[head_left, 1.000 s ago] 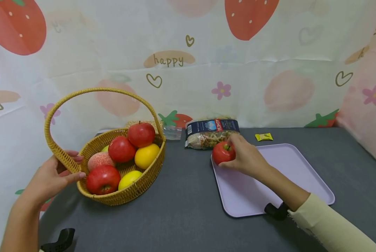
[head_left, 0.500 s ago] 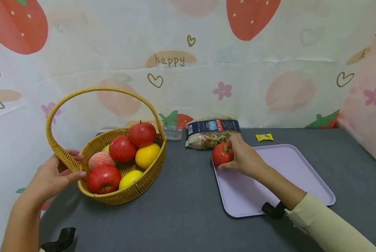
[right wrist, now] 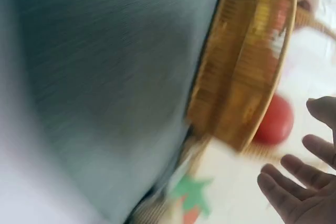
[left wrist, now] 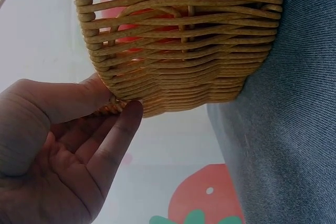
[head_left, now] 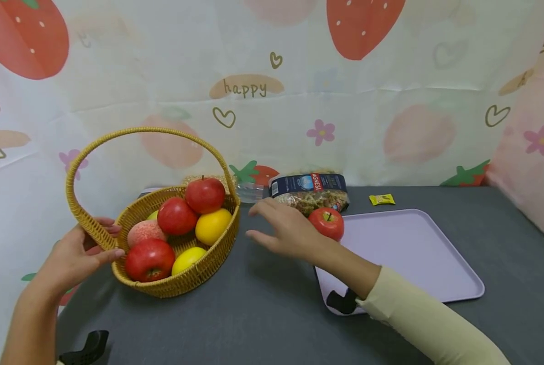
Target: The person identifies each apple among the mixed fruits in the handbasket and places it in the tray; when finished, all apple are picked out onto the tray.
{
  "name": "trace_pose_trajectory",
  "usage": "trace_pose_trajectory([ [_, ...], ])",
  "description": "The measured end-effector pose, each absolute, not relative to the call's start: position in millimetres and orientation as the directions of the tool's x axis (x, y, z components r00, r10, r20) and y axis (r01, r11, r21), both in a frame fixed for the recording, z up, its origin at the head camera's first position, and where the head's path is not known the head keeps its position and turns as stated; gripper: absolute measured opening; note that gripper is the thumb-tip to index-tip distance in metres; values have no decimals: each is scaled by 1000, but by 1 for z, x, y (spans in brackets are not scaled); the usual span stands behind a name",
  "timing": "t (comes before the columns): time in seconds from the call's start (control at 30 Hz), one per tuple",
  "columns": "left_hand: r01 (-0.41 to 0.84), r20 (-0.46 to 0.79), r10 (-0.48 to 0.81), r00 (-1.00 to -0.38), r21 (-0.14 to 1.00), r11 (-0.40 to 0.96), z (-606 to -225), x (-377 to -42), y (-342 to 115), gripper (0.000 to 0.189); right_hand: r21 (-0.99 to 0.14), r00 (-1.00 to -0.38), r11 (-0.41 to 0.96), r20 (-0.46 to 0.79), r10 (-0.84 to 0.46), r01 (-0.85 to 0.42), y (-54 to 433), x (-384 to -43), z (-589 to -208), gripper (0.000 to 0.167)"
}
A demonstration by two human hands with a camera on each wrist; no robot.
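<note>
My left hand (head_left: 77, 253) grips the left side of a yellow wicker basket (head_left: 173, 289), thumb over the rim by the foot of the tall handle; the left wrist view shows the thumb and fingers (left wrist: 113, 142) pinching the woven edge. Inside lie red apples (head_left: 177, 216), a pinkish peach (head_left: 146, 232) and yellow lemons (head_left: 188, 260). Between basket and tray my right hand (head_left: 290, 228) hovers over the table with fingers spread, holding nothing. In the right wrist view its fingers (right wrist: 291, 179) point toward the basket. Another red apple (head_left: 328, 223) sits on the tray's far left corner.
The lilac tray (head_left: 404, 253) lies on the dark grey table (head_left: 262, 324) at right. A pasta bag (head_left: 310, 190) and a clear packet (head_left: 250, 192) lie along the back, near the printed backdrop (head_left: 367, 126). A small yellow wrapped candy (head_left: 382, 199) lies behind the tray.
My right hand has let go of the apple on the tray and moved left toward the basket, its fingers now spread. The left hand and basket have stayed in place.
</note>
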State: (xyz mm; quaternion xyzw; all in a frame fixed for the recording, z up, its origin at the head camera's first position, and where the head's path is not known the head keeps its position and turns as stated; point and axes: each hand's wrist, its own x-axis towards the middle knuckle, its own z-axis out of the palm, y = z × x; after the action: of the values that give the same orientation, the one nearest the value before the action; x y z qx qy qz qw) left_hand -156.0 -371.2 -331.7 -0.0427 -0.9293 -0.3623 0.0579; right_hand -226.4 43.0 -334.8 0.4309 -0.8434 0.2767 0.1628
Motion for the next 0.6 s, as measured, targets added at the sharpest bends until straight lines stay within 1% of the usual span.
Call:
trace_pose_trajectory([
  [0.1,121,135,40,-990,672,730,-331,-155,-371,63,-309,-522,421,493,-696,-853,5,-229,-326,37],
  [0.17,113,128,35,-991,674,730,-331,-155,-371,63,-290,-518,429,477,-710,-856,-19,-234,-320,42],
  [0.2,112,126,35,-991,677,728,-331,-155,-372,63,-279,-530,451,463,-710,-848,-31,-237,-317,46],
  [0.3,120,134,37,-990,682,722,-332,-155,-374,63,-221,-603,565,393,-694,-795,-64,-248,-308,62],
  [0.37,131,145,43,-989,684,718,-332,-155,-375,62,-164,-668,657,334,-665,-736,-84,-257,-304,73],
  [0.43,140,153,46,-987,684,716,-331,-154,-377,62,-122,-736,736,274,-620,-666,-101,-266,-303,79],
  [0.5,139,154,46,-987,680,719,-331,-154,-377,61,-104,-788,790,228,-572,-604,-111,-274,-303,75],
  [0.57,138,150,48,-988,678,722,-331,-154,-377,61,-106,-825,824,193,-532,-556,-117,-280,-302,65],
  [0.6,137,147,50,-988,677,723,-331,-154,-377,62,-114,-833,830,181,-523,-546,-118,-282,-302,59],
])
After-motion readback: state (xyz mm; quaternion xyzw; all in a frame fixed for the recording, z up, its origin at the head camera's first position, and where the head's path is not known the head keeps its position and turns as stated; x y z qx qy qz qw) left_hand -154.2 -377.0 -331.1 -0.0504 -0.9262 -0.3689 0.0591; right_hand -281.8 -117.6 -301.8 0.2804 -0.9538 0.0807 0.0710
